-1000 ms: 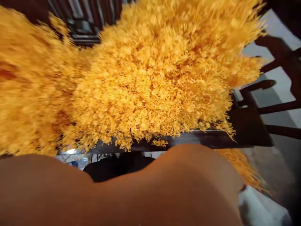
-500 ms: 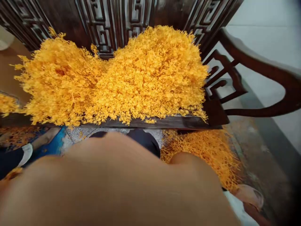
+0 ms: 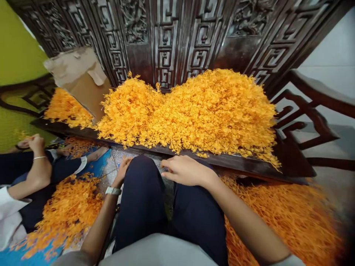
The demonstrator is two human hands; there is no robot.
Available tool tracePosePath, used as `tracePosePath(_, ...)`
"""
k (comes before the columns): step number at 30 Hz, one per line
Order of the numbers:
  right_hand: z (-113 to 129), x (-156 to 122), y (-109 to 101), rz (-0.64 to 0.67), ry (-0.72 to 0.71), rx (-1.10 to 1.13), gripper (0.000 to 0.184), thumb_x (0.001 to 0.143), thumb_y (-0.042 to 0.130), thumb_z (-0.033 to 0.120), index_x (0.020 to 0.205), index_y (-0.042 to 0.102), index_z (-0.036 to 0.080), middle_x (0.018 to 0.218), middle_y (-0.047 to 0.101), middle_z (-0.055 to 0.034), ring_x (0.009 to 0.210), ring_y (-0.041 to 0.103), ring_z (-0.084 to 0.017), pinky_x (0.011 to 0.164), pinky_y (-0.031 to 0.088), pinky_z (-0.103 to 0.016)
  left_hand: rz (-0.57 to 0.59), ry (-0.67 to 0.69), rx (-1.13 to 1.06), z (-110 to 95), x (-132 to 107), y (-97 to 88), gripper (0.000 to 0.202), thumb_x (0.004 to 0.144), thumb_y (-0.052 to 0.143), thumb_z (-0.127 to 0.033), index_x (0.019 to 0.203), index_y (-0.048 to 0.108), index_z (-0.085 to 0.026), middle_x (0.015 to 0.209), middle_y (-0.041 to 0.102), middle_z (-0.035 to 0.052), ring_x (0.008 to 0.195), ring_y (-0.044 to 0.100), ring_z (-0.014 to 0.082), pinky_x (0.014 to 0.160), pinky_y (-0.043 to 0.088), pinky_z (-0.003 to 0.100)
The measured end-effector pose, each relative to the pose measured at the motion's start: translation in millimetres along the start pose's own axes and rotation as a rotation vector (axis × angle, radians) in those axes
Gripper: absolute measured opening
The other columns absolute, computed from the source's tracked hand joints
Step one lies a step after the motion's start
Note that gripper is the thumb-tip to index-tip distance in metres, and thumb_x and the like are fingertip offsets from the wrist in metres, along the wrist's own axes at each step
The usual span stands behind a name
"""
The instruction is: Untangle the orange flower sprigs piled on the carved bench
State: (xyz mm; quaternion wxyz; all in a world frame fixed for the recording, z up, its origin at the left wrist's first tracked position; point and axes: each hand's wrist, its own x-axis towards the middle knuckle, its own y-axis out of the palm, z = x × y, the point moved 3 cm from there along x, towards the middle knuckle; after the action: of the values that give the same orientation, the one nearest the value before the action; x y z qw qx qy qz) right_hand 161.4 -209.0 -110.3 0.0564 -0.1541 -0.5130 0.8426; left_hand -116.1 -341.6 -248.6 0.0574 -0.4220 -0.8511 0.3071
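Observation:
My right hand (image 3: 181,170) rests palm down on my right knee, fingers loosely stretched and slightly apart, with nothing in it. Beside my left knee is my left hand (image 3: 124,170), its fingers bent and partly hidden by the knee. A small blue spot shows at its edge; what it is I cannot make out. In front of both hands, a large heap of yellow-orange flower-like sprigs (image 3: 210,114) covers the dark wooden bench (image 3: 294,159). Some sprigs hang over the bench's front edge.
Torn cardboard (image 3: 91,87) stands on the bench, with more orange sprigs (image 3: 68,109) behind it. Orange stems (image 3: 280,214) lie on the floor at right, and another sprig pile (image 3: 73,207) at left. A co-worker's arm (image 3: 39,173) is raised there. A carved backrest (image 3: 166,48) rises behind.
The blurred bare arms that filled the lower view are gone from there. My hands now lie at my knees. The view has widened and shifted left, bringing in the cardboard and the co-worker's arm.

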Motion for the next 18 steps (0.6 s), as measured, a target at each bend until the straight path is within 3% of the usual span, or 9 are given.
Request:
tracePosePath(2,-2.8,13.3,-14.5,0.025,-0.076,0.091,0.014,0.103,0.063,0.034,0.112,0.072,0.029,0.09,0.075,-0.0025,0.08,0.07,-0.02,0.067,0.043,-0.028,-0.045,0.083,0.027,-17.7,33.4,-13.8,0.019,0.099,0.052,-0.017,0.102,0.069,-0.011,0.093,0.073,0.0077,0.088,0.068,0.0221,0.088,0.056,0.036)
tracePosePath(5,-18.5,48.2,-47.5,-0.01,-0.149,0.185,0.022,0.104,0.056,0.035,0.109,0.073,0.021,0.091,0.075,-0.0061,0.078,0.066,-0.02,0.069,0.043,-0.031,-0.096,0.249,0.061,-62.7,81.1,-42.9,0.021,0.096,0.052,-0.022,0.106,0.07,-0.017,0.101,0.075,0.0058,0.089,0.067,0.0218,0.088,0.053,0.035)
tracePosePath(7,-36.3,85.0,-71.0,-0.133,-0.125,0.188,0.028,0.104,0.052,0.036,0.107,0.072,0.016,0.103,0.075,-0.0126,0.089,0.067,-0.024,0.079,0.047,-0.036,-0.069,0.511,0.164,-104.0,104.5,-56.0,0.024,0.095,0.052,-0.026,0.107,0.071,-0.018,0.098,0.075,0.0063,0.084,0.067,0.0223,0.082,0.053,0.036)
tracePosePath(9,-57.3,132.0,-87.5,-0.271,-0.055,0.105,0.026,0.102,0.053,0.031,0.106,0.07,0.012,0.114,0.073,-0.0176,0.101,0.065,-0.029,0.092,0.048,-0.042,-0.022,0.65,0.25,-141.9,125.7,-56.3,0.023,0.094,0.053,-0.027,0.105,0.071,-0.019,0.1,0.076,0.007,0.09,0.069,0.0239,0.087,0.053,0.037)
tracePosePath(11,-80.0,182.7,-95.8,-0.447,0.097,0.011,0.031,0.101,0.055,0.029,0.119,0.065,0.007,0.126,0.067,-0.0232,0.118,0.059,-0.035,0.102,0.046,-0.047,0.064,0.7,0.299,-172.4,147.1,-40.6,0.022,0.093,0.056,-0.027,0.107,0.071,-0.018,0.11,0.077,0.0091,0.101,0.069,0.0269,0.094,0.053,0.041)
tracePosePath(13,-99.9,228.4,-96.2,-0.585,0.267,-0.045,0.04,0.099,0.056,0.021,0.135,0.057,0.003,0.146,0.056,-0.0261,0.137,0.047,-0.039,0.115,0.038,-0.05,0.135,0.608,0.306,-190.7,169.1,-14.7,0.023,0.088,0.058,-0.017,0.107,0.072,-0.017,0.116,0.076,0.0113,0.111,0.069,0.0294,0.104,0.051,0.042)
tracePosePath(16,-122.5,275.4,-89.7,-0.636,0.434,0.042,0.06,0.094,0.062,0.017,0.15,0.045,0.004,0.155,0.05,-0.0263,0.143,0.042,-0.04,0.116,0.038,-0.052,0.087,0.496,0.305,-199.9,197.2,22.9,0.031,0.079,0.059,-0.005,0.107,0.071,-0.013,0.11,0.077,0.0165,0.108,0.071,0.0336,0.099,0.054,0.044)
tracePosePath(18,-134.8,288.4,-87.6,-0.657,0.49,0.087,0.052,0.096,0.059,0.019,0.145,0.051,0.005,0.147,0.057,-0.0267,0.138,0.046,-0.041,0.111,0.041,-0.053,0.039,0.434,0.288,-197.4,212.8,40.3,0.036,0.076,0.062,-0.004,0.11,0.069,-0.013,0.107,0.076,0.0182,0.109,0.072,0.0366,0.099,0.055,0.046)
